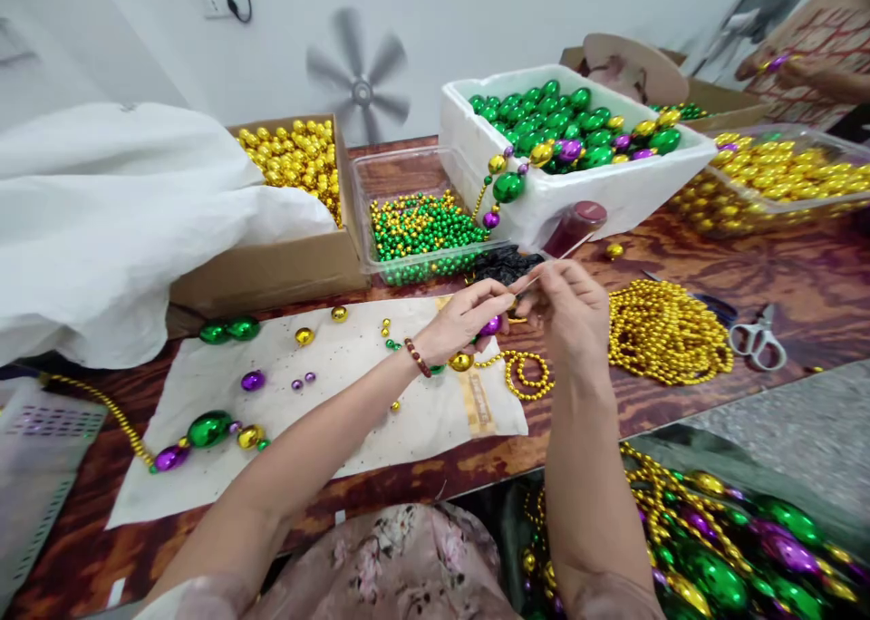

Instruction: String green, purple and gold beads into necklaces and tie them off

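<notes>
Small bead-stringing workshop: open boxes and tubs of shiny beads (pixel 428 230), scissors (pixel 757 339) on wooden surface (pixel 707 266), plain wall, second person (pixel 816 58) handling beads.

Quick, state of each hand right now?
Left hand: fingers bent beside a shiny purple bead; whether they grip it can't be told.
Right hand: closed, pinching a thin white string.

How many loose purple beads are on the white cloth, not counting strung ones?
3: a large purple bead left of the left forearm, a small bead to its right, and another small bead beside that. The forearm may hide more.
</notes>
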### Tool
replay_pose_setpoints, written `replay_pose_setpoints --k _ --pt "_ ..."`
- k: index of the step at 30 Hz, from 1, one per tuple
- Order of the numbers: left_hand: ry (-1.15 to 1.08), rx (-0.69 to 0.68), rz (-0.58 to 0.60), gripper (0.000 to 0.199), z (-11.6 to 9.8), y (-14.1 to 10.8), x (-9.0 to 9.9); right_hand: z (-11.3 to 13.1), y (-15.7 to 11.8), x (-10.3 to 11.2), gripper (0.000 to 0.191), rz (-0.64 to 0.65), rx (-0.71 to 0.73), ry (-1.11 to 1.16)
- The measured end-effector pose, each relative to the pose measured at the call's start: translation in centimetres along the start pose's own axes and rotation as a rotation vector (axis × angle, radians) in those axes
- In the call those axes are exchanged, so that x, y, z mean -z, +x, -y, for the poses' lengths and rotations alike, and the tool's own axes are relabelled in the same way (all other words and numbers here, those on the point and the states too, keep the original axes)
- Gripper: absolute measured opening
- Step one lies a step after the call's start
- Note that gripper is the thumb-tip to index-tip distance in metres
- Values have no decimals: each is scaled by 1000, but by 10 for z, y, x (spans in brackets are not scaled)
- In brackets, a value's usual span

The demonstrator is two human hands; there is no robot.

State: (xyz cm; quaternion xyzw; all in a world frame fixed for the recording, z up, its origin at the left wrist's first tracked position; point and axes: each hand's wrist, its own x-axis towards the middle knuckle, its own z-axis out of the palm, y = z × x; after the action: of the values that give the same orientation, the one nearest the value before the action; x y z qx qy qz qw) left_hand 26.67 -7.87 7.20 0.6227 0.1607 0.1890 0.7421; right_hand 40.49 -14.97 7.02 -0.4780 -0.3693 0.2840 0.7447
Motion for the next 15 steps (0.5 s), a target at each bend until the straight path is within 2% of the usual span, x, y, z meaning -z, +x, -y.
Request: replay_pose_setpoints --k 3,6,9,12,15 --pt "59 14 35 23 -3 3 -3 7 9 11 27 -76 83 77" --pt "77 28 17 23 -3 4 -1 13 15 16 27 -13 52 98" --pt "61 14 14 27 -5 4 2 12 13 11 27 72 -11 66" --pt "66 2 18 29 -4 3 3 5 8 2 29 76 -17 49" --pt "56 10 -33 27 4 -2 3 -2 8 -4 33 71 -13 19"
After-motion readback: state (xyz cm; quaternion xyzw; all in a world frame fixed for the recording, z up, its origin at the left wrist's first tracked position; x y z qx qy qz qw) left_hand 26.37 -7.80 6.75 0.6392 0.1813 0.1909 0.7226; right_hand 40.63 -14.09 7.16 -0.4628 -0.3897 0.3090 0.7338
